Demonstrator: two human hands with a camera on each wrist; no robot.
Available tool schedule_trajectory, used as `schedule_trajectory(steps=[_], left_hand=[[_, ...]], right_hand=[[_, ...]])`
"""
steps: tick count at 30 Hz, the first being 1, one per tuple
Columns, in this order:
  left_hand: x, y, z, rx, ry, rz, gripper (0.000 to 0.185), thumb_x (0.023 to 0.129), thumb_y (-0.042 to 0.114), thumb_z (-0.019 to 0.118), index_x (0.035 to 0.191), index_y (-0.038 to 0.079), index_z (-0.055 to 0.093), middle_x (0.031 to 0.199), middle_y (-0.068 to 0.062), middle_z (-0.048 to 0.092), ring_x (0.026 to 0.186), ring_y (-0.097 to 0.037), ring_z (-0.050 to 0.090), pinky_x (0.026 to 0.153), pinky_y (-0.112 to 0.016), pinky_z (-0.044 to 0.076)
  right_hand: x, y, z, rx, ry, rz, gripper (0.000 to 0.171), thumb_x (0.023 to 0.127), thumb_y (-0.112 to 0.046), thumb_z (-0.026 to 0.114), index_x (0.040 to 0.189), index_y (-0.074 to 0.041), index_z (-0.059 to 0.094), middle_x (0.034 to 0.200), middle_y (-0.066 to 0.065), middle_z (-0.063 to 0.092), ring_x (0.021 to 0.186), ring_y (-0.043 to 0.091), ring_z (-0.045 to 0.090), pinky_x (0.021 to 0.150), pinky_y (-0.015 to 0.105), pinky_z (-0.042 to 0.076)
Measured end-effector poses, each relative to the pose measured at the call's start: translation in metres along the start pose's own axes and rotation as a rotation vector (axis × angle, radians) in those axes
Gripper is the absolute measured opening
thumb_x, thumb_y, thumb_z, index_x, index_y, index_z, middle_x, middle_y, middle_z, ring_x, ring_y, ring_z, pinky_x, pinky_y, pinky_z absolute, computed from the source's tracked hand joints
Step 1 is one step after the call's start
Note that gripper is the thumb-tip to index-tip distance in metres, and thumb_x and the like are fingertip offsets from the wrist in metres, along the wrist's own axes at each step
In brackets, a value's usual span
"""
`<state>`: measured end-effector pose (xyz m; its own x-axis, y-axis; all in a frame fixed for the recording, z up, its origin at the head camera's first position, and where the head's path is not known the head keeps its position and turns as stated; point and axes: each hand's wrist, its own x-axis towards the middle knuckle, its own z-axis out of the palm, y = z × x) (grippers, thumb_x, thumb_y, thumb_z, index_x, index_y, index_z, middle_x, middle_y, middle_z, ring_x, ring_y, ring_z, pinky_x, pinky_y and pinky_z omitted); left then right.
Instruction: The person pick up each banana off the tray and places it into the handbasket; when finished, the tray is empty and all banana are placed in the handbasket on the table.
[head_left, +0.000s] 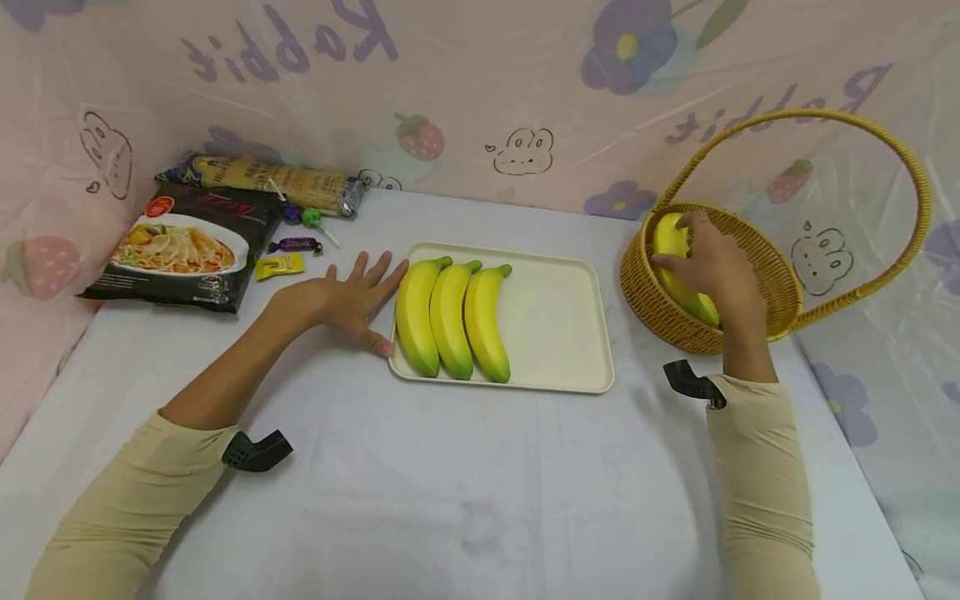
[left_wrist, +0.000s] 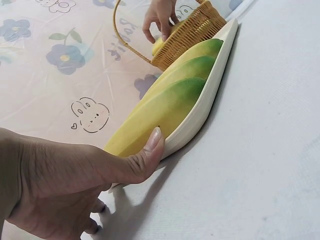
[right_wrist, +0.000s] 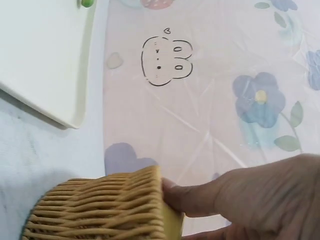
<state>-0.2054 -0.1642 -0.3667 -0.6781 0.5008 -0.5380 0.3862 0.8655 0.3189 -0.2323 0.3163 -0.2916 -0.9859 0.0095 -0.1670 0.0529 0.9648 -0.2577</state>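
Our left hand (head_left: 348, 298) lies spread, steadying the tray (head_left: 555, 317), while our right hand (head_left: 712, 267) grips the banana (head_left: 670, 242) in the basket (head_left: 652, 304) — we should lift it clear of the rim.

The head view looks forward and steeply down from above the worktop (head_left: 465, 492), taking in both hands, the tray (head_left: 558, 312) in the middle and the basket (head_left: 667, 312) at the right. The left wrist view sits low, just behind the left thumb, facing along the tray (left_wrist: 200, 120) toward the basket (left_wrist: 192, 30) far off. The right wrist view is very near the basket's woven wall (right_wrist: 100, 210), looking across it to a corner of the tray (right_wrist: 45, 70). All three share tray and basket.
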Motion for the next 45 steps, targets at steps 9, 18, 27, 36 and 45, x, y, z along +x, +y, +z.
schedule_trajectory(steps=[9, 18, 27, 36, 45], left_hand=[[0.0, 0.0, 0.002, -0.004, -0.002, -0.006, 0.133, 0.087, 0.062, 0.076, 0.166, 0.009, -0.016, 0.171, -0.027, -0.023, 0.156, -0.058, -0.019, 0.119, -0.084, -0.001], [0.002, -0.001, 0.0, -0.004, -0.002, -0.002, 0.135, 0.086, 0.064, 0.077, 0.166, 0.009, -0.016, 0.171, -0.027, -0.024, 0.157, -0.058, -0.02, 0.118, -0.085, -0.002], [0.002, -0.002, 0.001, -0.012, -0.003, -0.003, 0.135, 0.085, 0.065, 0.077, 0.166, 0.01, -0.016, 0.171, -0.026, -0.024, 0.157, -0.057, -0.02, 0.118, -0.085, -0.003], [0.002, -0.001, 0.001, -0.005, -0.002, -0.003, 0.135, 0.085, 0.065, 0.077, 0.166, 0.011, -0.016, 0.172, -0.026, -0.024, 0.157, -0.057, -0.02, 0.118, -0.085, -0.003], [0.001, -0.001, 0.0, -0.007, -0.003, -0.001, 0.134, 0.086, 0.064, 0.076, 0.166, 0.01, -0.016, 0.171, -0.026, -0.023, 0.157, -0.057, -0.02, 0.118, -0.085, -0.002]], right_hand=[[0.014, 0.007, 0.016, 0.019, -0.05, 0.035, 0.065, 0.102, -0.027, 0.064, 0.151, 0.005, 0.034, 0.138, 0.037, 0.05, 0.116, 0.051, 0.052, 0.098, 0.069, 0.047], [0.019, 0.013, 0.026, -0.023, -0.026, -0.004, 0.034, 0.102, -0.016, 0.061, 0.125, 0.008, 0.057, 0.128, 0.036, 0.059, 0.099, 0.045, 0.055, 0.086, 0.06, 0.049], [0.016, 0.011, 0.022, -0.039, -0.007, -0.005, 0.037, 0.101, -0.02, 0.065, 0.125, 0.008, 0.062, 0.128, 0.037, 0.061, 0.1, 0.047, 0.057, 0.082, 0.058, 0.051], [0.011, 0.004, 0.019, -0.015, 0.018, 0.039, 0.045, 0.103, -0.03, 0.064, 0.13, 0.007, 0.061, 0.133, 0.036, 0.059, 0.104, 0.046, 0.054, 0.086, 0.06, 0.05], [0.0, -0.009, 0.01, -0.039, 0.076, 0.038, 0.051, 0.102, -0.038, 0.064, 0.128, 0.006, 0.06, 0.125, 0.033, 0.062, 0.107, 0.05, 0.055, 0.086, 0.065, 0.049]])
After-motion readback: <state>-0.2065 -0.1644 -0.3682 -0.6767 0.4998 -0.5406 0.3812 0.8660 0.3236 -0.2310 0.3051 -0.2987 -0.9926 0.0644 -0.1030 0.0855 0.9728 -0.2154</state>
